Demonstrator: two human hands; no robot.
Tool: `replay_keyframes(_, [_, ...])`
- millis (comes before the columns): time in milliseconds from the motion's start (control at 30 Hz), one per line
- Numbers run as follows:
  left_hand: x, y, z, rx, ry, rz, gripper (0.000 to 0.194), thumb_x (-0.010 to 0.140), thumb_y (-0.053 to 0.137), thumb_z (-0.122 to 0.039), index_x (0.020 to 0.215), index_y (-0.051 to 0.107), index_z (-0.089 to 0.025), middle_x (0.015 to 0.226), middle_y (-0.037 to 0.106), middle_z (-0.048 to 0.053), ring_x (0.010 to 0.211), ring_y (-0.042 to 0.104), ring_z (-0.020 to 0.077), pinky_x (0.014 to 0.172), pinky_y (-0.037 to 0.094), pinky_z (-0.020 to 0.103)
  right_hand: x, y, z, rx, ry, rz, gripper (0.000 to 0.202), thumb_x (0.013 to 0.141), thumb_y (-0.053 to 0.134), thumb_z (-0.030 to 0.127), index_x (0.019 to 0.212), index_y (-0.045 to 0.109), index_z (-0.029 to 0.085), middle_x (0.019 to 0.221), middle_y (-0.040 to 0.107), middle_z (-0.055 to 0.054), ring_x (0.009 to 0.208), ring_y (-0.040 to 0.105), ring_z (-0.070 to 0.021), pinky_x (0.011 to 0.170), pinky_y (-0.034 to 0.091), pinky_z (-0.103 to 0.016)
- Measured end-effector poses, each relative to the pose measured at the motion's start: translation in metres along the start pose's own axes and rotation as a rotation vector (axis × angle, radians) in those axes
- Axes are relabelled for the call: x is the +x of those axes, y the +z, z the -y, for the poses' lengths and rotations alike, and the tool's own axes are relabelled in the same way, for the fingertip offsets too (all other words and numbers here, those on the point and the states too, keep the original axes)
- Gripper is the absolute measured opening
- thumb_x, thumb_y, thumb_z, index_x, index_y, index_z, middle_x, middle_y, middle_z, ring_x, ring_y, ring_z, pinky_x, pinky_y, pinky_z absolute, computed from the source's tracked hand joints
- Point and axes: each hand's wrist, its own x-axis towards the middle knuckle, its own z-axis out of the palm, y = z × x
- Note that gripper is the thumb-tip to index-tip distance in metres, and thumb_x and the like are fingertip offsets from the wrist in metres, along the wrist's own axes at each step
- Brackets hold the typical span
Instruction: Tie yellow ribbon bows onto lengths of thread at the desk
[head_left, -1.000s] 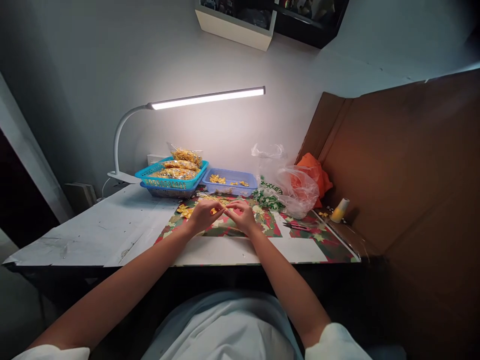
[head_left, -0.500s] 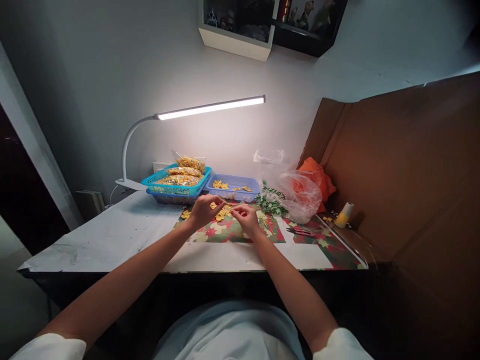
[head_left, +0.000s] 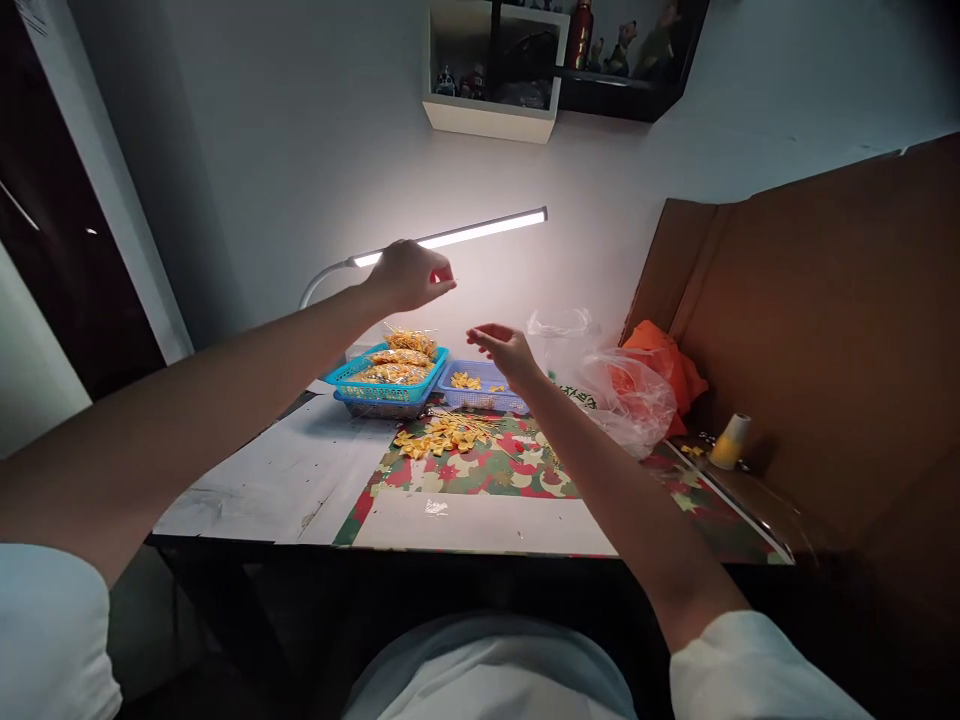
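Note:
My left hand [head_left: 411, 277] is raised in front of the lamp, thumb and forefinger pinched together. Whatever is at its fingertips is too small to make out. Lower and to the right, my right hand [head_left: 506, 352] hovers above the table, its fingertips also drawn together on something too fine to see. Below both hands lies a loose pile of yellow bows [head_left: 439, 437], with thin yellow strands [head_left: 480, 424] fanning out on its right. They rest on a camouflage-patterned sheet [head_left: 487, 475].
A turquoise basket [head_left: 341, 385] holds several clear bags of yellow pieces. Beside it, a blue-violet basket [head_left: 480, 400] contains more bows. Plastic bags [head_left: 637, 400], a thread cone [head_left: 731, 440] and a tall cardboard panel [head_left: 810, 330] stand right. The lamp [head_left: 487, 228] arches over the table.
My left hand has risen from the bows to lamp height. My right hand has lifted a shorter way, and the hands are farther apart. The view has shifted left.

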Motion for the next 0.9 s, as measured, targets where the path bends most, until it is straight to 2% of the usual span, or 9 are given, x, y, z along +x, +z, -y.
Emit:
replay_keyframes(100, [0.021, -0.021, -0.010, 0.070, 0.046, 0.058, 0.016, 0.077, 0.072, -0.026, 0.073, 0.072, -0.011, 0.063, 0.052, -0.004, 0.098, 0.064, 0.0262, 0.104, 0.032, 0.044, 0.008, -0.001, 0.016, 0.012, 0.020, -0.016, 0.025, 0.074, 0.075, 0.040, 0.080, 0.068, 0.017, 0.077, 0.070, 0.000, 0.065, 0.055, -0.0082, 0.063, 0.042, -0.021])
replay_keyframes(200, [0.036, -0.043, -0.032, 0.247, 0.016, 0.090, 0.012, 0.079, 0.073, -0.022, 0.077, 0.075, -0.010, 0.070, 0.062, -0.002, 0.099, 0.065, 0.0240, 0.101, 0.037, 0.037, 0.011, -0.003, 0.029, 0.034, 0.055, -0.030, 0.023, 0.077, 0.074, 0.038, 0.083, 0.068, 0.017, 0.079, 0.069, 0.000, 0.064, 0.052, -0.0072, 0.063, 0.040, -0.020])
replay_keyframes(300, [0.046, -0.062, -0.051, 0.381, -0.006, 0.112, 0.021, 0.086, 0.067, -0.027, 0.089, 0.076, -0.008, 0.084, 0.071, 0.001, 0.101, 0.066, 0.0213, 0.096, 0.042, 0.032, 0.009, -0.003, 0.041, 0.070, 0.075, -0.021, 0.021, 0.077, 0.073, 0.036, 0.083, 0.068, 0.017, 0.081, 0.069, 0.001, 0.066, 0.054, -0.0072, 0.064, 0.041, -0.021])
replay_keyframes(400, [0.055, -0.075, -0.064, 0.435, 0.008, 0.111, 0.029, 0.088, 0.062, -0.030, 0.096, 0.074, -0.004, 0.095, 0.073, 0.002, 0.110, 0.063, 0.0230, 0.099, 0.041, 0.036, 0.005, -0.003, 0.049, 0.090, 0.078, -0.024, 0.020, 0.075, 0.074, 0.036, 0.082, 0.068, 0.017, 0.081, 0.069, 0.001, 0.066, 0.054, -0.0071, 0.065, 0.041, -0.020])
replay_keyframes(533, [0.067, -0.082, -0.073, 0.506, 0.041, 0.103, 0.029, 0.091, 0.061, -0.030, 0.101, 0.075, -0.006, 0.103, 0.073, 0.004, 0.117, 0.061, 0.0269, 0.101, 0.040, 0.040, 0.000, -0.006, 0.055, 0.105, 0.095, -0.083, 0.019, 0.074, 0.073, 0.036, 0.078, 0.068, 0.018, 0.080, 0.068, 0.002, 0.065, 0.052, -0.0069, 0.066, 0.040, -0.021])
replay_keyframes(700, [0.077, -0.084, -0.084, 0.567, 0.072, 0.069, 0.025, 0.091, 0.064, -0.030, 0.101, 0.078, -0.012, 0.105, 0.075, 0.010, 0.111, 0.064, 0.0302, 0.095, 0.045, 0.044, -0.004, -0.016, 0.054, 0.133, 0.070, -0.118, 0.023, 0.066, 0.079, 0.041, 0.072, 0.069, 0.022, 0.079, 0.067, 0.002, 0.068, 0.052, -0.0095, 0.068, 0.040, -0.025])
replay_keyframes(900, [0.084, -0.084, -0.096, 0.623, 0.091, 0.066, 0.027, 0.091, 0.063, -0.032, 0.101, 0.078, -0.011, 0.105, 0.075, 0.012, 0.110, 0.063, 0.0336, 0.091, 0.046, 0.048, -0.008, -0.024, 0.048, 0.155, 0.056, -0.158, 0.022, 0.063, 0.080, 0.040, 0.068, 0.068, 0.023, 0.078, 0.066, 0.002, 0.067, 0.050, -0.0095, 0.067, 0.040, -0.025])
